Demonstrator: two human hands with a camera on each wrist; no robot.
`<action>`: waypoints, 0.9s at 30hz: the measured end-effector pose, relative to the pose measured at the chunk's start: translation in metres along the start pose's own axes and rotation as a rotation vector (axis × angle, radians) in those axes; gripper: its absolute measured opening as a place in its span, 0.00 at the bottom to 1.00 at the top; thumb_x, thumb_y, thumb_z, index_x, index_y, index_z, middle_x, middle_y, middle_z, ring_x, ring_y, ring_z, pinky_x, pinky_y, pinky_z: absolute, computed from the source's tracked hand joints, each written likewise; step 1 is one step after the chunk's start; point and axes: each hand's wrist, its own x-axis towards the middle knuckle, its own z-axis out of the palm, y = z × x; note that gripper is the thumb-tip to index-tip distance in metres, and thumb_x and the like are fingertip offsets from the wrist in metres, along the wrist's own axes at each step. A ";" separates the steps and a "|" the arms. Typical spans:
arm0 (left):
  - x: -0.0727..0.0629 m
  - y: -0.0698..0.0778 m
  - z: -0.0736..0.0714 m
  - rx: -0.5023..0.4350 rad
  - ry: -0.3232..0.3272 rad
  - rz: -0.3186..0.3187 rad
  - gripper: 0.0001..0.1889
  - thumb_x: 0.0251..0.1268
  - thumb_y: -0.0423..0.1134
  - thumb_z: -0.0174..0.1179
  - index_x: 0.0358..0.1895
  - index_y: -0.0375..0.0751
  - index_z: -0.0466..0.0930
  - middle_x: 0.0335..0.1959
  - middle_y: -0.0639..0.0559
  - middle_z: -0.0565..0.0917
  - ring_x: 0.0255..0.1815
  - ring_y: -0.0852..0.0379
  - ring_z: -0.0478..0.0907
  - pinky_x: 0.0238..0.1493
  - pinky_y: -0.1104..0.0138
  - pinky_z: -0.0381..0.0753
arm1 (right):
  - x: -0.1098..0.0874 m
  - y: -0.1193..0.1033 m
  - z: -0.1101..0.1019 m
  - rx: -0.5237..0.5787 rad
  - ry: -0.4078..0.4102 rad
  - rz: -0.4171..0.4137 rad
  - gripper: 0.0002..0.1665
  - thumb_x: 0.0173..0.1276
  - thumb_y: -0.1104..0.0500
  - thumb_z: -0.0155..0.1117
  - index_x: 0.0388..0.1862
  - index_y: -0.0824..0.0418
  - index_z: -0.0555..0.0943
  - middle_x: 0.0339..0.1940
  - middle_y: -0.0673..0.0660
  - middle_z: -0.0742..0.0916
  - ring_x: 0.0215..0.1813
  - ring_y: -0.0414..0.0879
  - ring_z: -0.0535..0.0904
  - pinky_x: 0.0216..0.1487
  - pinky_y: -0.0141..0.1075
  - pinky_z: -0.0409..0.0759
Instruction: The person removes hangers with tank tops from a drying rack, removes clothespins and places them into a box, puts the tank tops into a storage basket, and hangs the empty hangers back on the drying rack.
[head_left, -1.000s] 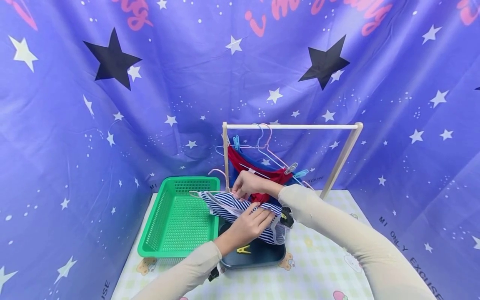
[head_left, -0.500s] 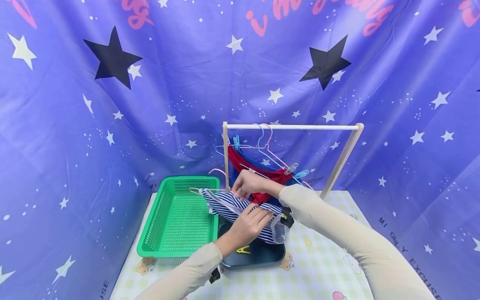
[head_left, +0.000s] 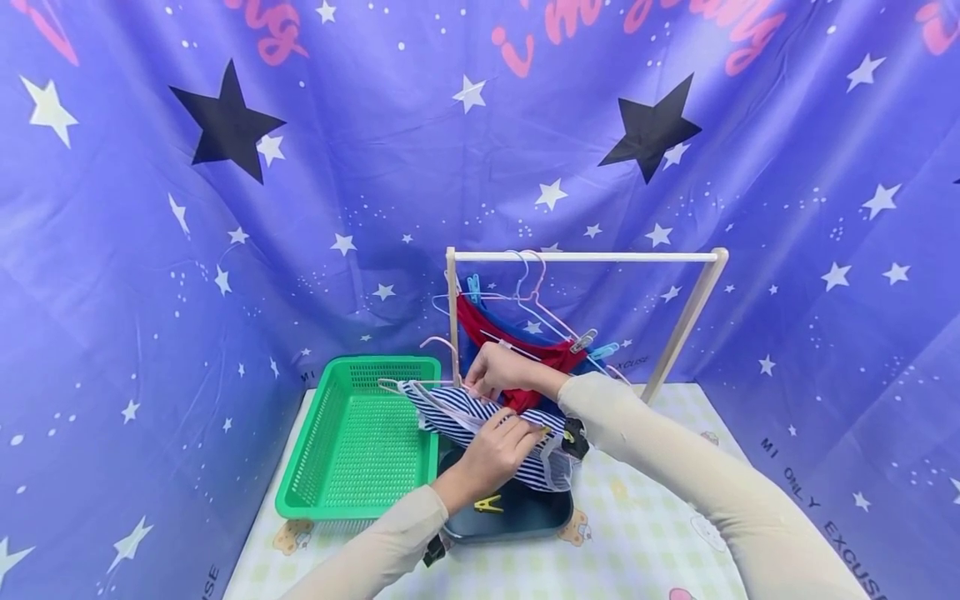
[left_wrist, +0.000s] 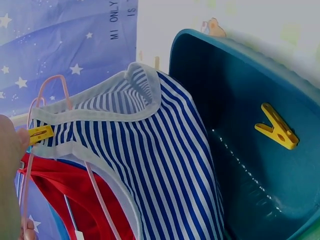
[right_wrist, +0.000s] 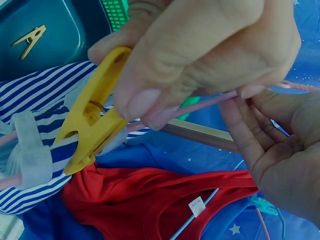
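A blue-and-white striped garment [head_left: 480,425] lies over a pink hanger [head_left: 438,342], held above a dark teal tray. My left hand [head_left: 498,446] pinches a yellow clothespin [right_wrist: 95,130] whose jaws close on the garment's white edge and the hanger wire. The wrist view shows the same clothespin [left_wrist: 40,134] at the garment's [left_wrist: 165,165] trim. Just behind it, my right hand [head_left: 498,371] curls its fingers round the pink hanger's wire [right_wrist: 200,107].
A green basket [head_left: 382,361] stands at the left. The teal tray [head_left: 525,521] holds a loose yellow clothespin [head_left: 487,503]. Behind stands a wooden rack [head_left: 585,256] with a red garment [head_left: 525,346] on hangers. A starry blue backdrop encloses the table.
Both hands stay almost in place. The left hand's fingers have shifted slightly on the striped garment's edge; the hanger and garment hold the same position.
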 end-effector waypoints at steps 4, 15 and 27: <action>0.001 -0.003 0.001 -0.010 0.007 0.005 0.15 0.80 0.33 0.49 0.41 0.42 0.88 0.38 0.54 0.89 0.40 0.60 0.84 0.54 0.67 0.83 | 0.002 0.000 0.001 0.000 0.012 0.005 0.04 0.65 0.72 0.68 0.30 0.72 0.88 0.28 0.64 0.90 0.28 0.52 0.89 0.33 0.37 0.89; 0.002 -0.007 0.002 -0.011 0.037 0.021 0.04 0.70 0.35 0.64 0.38 0.44 0.89 0.35 0.55 0.89 0.38 0.60 0.84 0.54 0.68 0.83 | 0.005 0.001 0.001 -0.024 0.032 -0.012 0.05 0.64 0.72 0.70 0.28 0.70 0.88 0.26 0.64 0.90 0.27 0.52 0.89 0.32 0.35 0.88; 0.004 -0.008 -0.001 -0.041 0.079 0.002 0.04 0.65 0.35 0.68 0.31 0.43 0.86 0.31 0.54 0.88 0.34 0.59 0.84 0.52 0.68 0.83 | 0.003 0.002 0.001 -0.148 0.064 -0.083 0.06 0.63 0.72 0.71 0.26 0.69 0.88 0.21 0.56 0.88 0.22 0.39 0.82 0.27 0.28 0.83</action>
